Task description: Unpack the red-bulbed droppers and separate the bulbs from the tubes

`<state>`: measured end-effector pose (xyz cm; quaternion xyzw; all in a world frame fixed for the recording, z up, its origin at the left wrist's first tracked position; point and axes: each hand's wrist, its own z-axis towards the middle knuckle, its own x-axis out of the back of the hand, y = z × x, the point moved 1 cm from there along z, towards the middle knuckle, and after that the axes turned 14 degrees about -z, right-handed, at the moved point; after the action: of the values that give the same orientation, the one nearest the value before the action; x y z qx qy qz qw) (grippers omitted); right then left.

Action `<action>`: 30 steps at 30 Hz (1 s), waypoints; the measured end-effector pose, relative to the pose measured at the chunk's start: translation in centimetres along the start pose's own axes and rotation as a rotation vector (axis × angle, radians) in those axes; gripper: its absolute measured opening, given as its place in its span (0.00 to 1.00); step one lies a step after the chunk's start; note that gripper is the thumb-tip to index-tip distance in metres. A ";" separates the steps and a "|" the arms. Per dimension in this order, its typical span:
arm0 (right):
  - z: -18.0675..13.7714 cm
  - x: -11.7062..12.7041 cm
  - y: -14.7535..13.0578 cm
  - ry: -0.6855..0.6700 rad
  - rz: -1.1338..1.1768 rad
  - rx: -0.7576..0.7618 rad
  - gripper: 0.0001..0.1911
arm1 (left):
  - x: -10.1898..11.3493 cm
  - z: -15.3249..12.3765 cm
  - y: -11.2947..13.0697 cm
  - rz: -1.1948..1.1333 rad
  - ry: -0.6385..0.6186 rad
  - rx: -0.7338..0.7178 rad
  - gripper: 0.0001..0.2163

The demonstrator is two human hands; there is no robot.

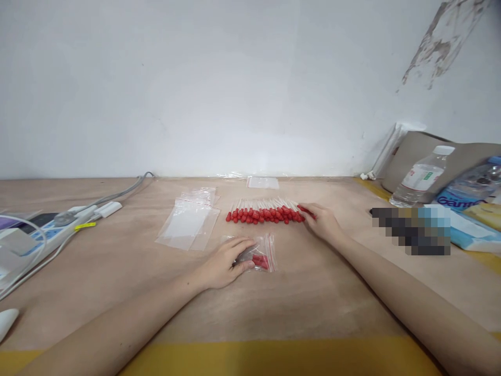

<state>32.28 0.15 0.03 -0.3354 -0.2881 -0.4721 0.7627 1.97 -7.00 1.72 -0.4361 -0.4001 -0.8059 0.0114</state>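
Note:
A row of white sticks with red heads (264, 215) lies on the table in front of me. At its right end is my right hand (319, 219), fingers closed on one or more red-headed sticks; how many is hidden. My left hand (227, 261) rests nearer to me, thumb and fingers around a small clear zip bag (271, 245). Inside this bag a few red heads (260, 261) show near its mouth, which faces right; the rest is covered by the hand. Left of the row lies a loose stack of flat clear zip bags (186, 222).
A white packet (263, 183) lies by the wall. To the left are a power strip (50, 230) and cables. A water bottle (422, 177), a blue tissue pack (465, 230) and a blurred-out object (410, 232) lie at the right.

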 end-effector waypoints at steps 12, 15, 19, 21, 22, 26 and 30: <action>0.1 -1.4 3.1 -0.094 0.025 -0.289 0.17 | -0.1 0.0 0.0 -0.005 0.009 -0.008 0.20; 0.1 -1.7 3.6 -0.120 0.053 -0.347 0.17 | 0.0 0.0 0.0 0.001 0.005 -0.001 0.20; 0.2 -1.9 3.7 -0.120 0.085 -0.409 0.17 | 0.0 0.0 -0.1 0.006 0.001 -0.004 0.19; 0.3 -1.8 3.7 -0.130 0.087 -0.429 0.17 | 0.0 0.0 -0.1 0.008 -0.001 -0.009 0.19; 0.3 -1.8 3.7 -0.136 0.082 -0.438 0.16 | 0.0 0.0 -0.1 0.009 -0.002 -0.011 0.20; 0.4 -1.7 3.7 -0.129 0.069 -0.476 0.16 | -0.1 0.0 -0.2 0.012 0.002 -0.004 0.20; 0.3 -1.5 2.8 -0.116 0.098 -0.461 0.16 | -0.1 0.0 -0.2 0.012 0.004 -0.011 0.20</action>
<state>34.24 2.14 -1.57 -0.5405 -0.1995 -0.4678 0.6702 1.92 -6.93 1.55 -0.4369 -0.3931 -0.8089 0.0146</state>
